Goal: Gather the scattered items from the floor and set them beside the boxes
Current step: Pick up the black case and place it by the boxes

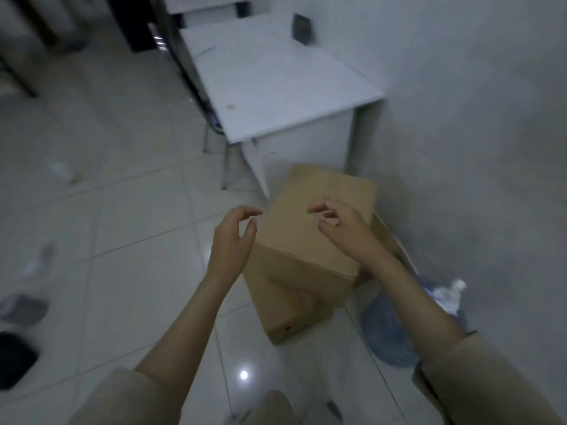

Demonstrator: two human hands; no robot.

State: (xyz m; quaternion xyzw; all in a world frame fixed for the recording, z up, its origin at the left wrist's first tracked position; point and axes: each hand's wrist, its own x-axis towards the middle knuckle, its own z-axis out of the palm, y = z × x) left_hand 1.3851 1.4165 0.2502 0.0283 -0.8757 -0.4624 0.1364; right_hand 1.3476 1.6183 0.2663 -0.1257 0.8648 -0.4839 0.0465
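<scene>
Both hands are hanging over the stacked boxes, holding nothing: the left hand (234, 237) is hovering just off the left edge of the top box (310, 237), fingers loosely curled, and the right hand (343, 228) is spreading above its lid, fingers relaxed and apart. The top box is sitting askew on a lower box (288, 314), whose near corner is jutting out toward the person. Beyond the hands, the tabletop (276, 87) is crowding in, its corner overhanging the far edge of the boxes. To the right of the right arm, a blue bag (389, 335) is lying between the boxes and the wall. Left of the left hand the floor (132, 271) is opening wide, with blurred scattered items lying well apart from the boxes: a grey thing (24, 309), a black thing (15, 360), a pale scrap (40, 260) and a white piece (63, 171) farther off
</scene>
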